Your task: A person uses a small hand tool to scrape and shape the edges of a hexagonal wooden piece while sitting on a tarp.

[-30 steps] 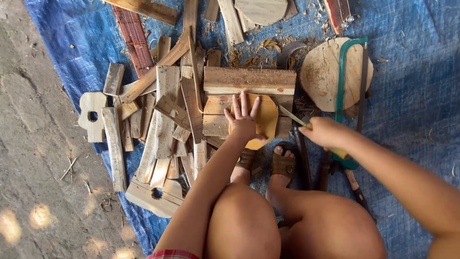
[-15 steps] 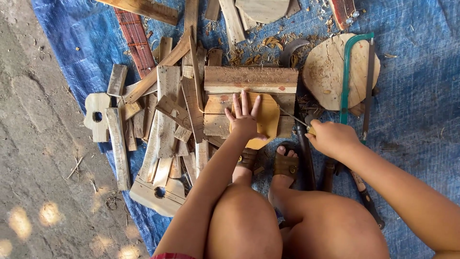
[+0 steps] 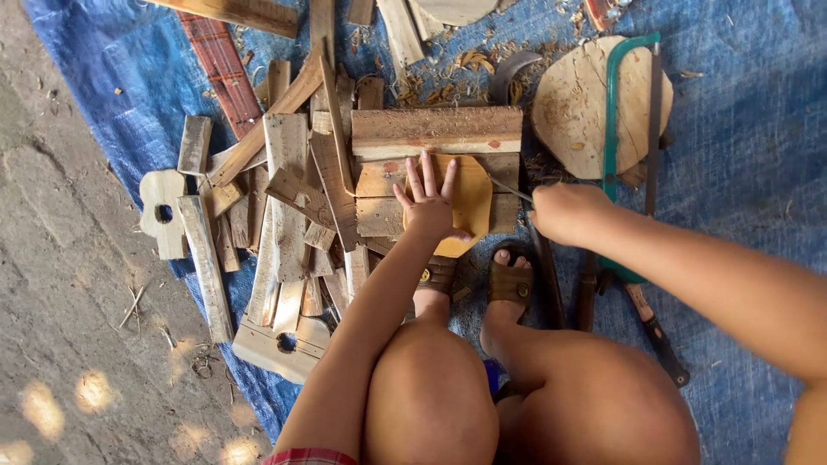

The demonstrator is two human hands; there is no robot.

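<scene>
Left hand (image 3: 428, 202): open, fingers spread, palm flat on the yellowish flat wood piece (image 3: 469, 200); pressing it down
Right hand (image 3: 564, 213): closed in a fist around a thin dark tool (image 3: 510, 189); tip touches the right edge of the wood piece
Wood piece: lies on stacked planks (image 3: 435, 131), just beyond the sandalled feet (image 3: 508, 280)
Left of planks: heap of wood offcuts (image 3: 284, 207)
Right of planks: round wooden slab (image 3: 573, 108); green-framed saw (image 3: 613, 129) lying across it
Ground: blue tarp (image 3: 741, 155); bare concrete (image 3: 60, 284) at left

Left hand (image 3: 428, 202) presses flat on yellow wooden piece (image 3: 469, 200); right hand (image 3: 564, 213) grips a thin tool (image 3: 510, 189).
</scene>
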